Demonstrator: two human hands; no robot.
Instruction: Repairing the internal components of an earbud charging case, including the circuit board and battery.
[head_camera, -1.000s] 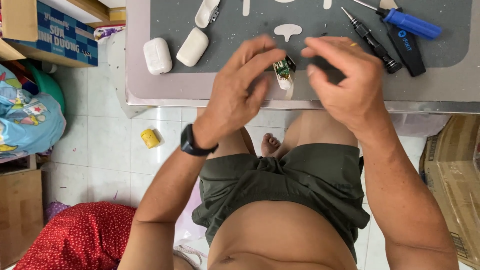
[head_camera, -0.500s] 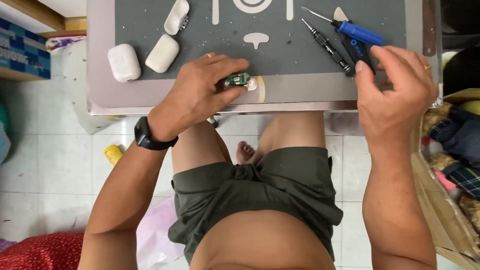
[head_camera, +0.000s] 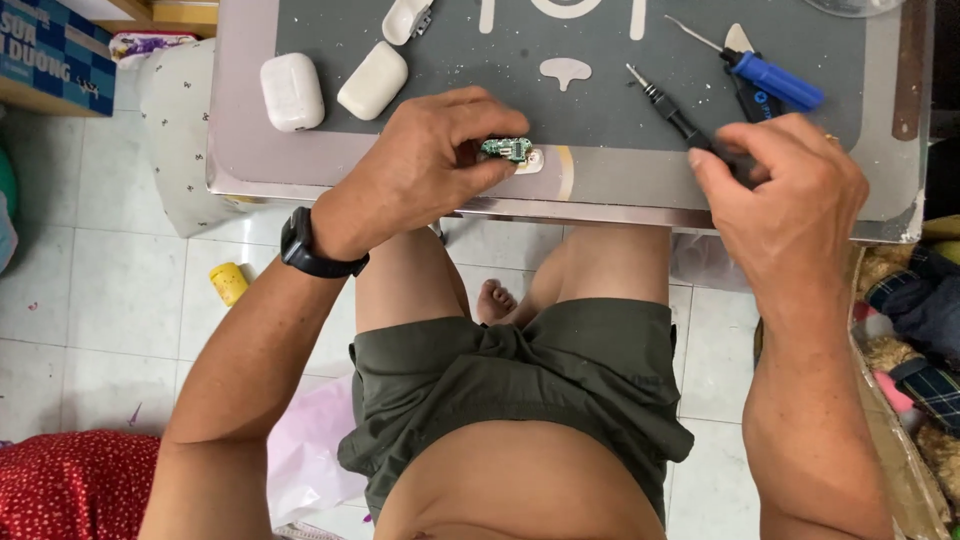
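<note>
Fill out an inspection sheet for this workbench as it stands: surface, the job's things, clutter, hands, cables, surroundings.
Surface: grey work mat with pale specks, laid on a metal-edged table.
Job's things: small green circuit board pinched in the left hand; black screwdriver under the right hand's fingers.
Clutter: two white earbud case shells, an opened white shell, a blue-handled screwdriver, a small pale flat piece.
Hands: left hand grips the board at the table's front edge; right hand closes on the black screwdriver's handle.
Cables: nothing seen.
Surroundings: white tiled floor, small yellow object, red patterned cloth, blue carton.
</note>
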